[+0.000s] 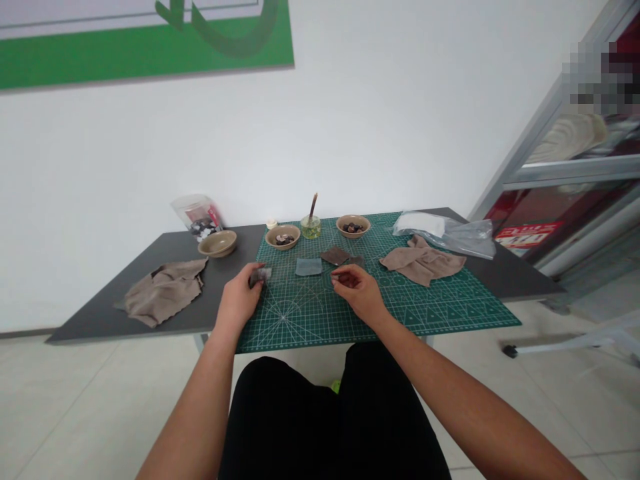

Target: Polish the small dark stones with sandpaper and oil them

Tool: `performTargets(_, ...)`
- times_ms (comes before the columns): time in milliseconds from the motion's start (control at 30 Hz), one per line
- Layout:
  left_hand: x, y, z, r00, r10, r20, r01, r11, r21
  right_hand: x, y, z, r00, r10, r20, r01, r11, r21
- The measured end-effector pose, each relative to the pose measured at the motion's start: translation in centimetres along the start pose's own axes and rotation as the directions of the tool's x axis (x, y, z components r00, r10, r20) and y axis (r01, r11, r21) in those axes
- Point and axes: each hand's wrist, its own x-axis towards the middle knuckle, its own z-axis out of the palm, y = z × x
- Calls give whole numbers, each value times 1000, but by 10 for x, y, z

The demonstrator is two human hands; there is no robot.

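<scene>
My left hand (241, 293) is closed on a small thin grey piece (261, 274) over the left part of the green cutting mat (320, 327). To the right, my right hand (361, 293) has its thumb and fingers pinched together. Whatever small thing sits at those fingertips is too small to name. Between the hands lies a pale blue-grey square sheet (309, 267). Just behind my right hand are a dark brown square piece (335, 255) and a darker grey piece (357, 262), partly hidden by the fingers.
Behind are a bowl of mixed small pieces (283, 237), a glass jar (311, 228) with yellowish liquid and a brush, and a bowl of dark pieces (353, 227). Brown cloths (167, 290) lie either side. A tan bowl (218, 244), clear container (200, 217) and plastic bag (465, 237) stand outward.
</scene>
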Motion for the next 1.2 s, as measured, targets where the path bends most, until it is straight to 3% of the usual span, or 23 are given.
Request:
performTargets(67,-8,6,6,998,-37,46,51,942,-332,1,1,0,1000,-20,16,19,1000,21)
performTargets(133,-17,16,18,977,-22,214,129,854,-503,0,1,0,999,-11,43,9,999,40)
performTargets(167,-21,21,24,955,-4,295,154,861,-485,0,-1,0,998,-2,58,0,999,38)
performTargets(233,-28,30,35,927,43,374,90,939,-333,-3,-5,0,995,-10,101,10,1000,0)
performTargets(300,-31,33,42,942,127,311,-96,989,-112,-6,-11,1,983,-64,171,77,994,-73)
performTargets(367,-33,30,44,948,205,244,-237,965,111,-8,-17,5,962,-110,251,153,976,-158)
performTargets(433,-34,24,43,931,255,261,-317,920,231,-9,-22,12,942,-112,316,192,953,-234)
performTargets(567,-37,12,36,881,332,336,-417,881,223,-11,-23,30,900,-104,424,284,877,-388)
performTargets(733,-39,12,33,872,338,353,-432,871,233,-14,-17,35,845,-154,512,414,795,-444)
performTargets(867,-41,16,32,873,326,363,-428,870,246,-15,-18,37,854,-156,497,413,784,-464)
performTargets(1000,-41,15,31,872,315,375,-421,874,243,-14,-18,38,820,-165,549,457,766,-452)
performTargets(1133,-41,14,32,877,305,371,-415,870,265,-12,-16,33,858,-139,494,411,763,-498)
performTargets(1200,-42,15,33,884,300,359,-409,867,284,-12,-16,32,851,-150,504,425,760,-491)
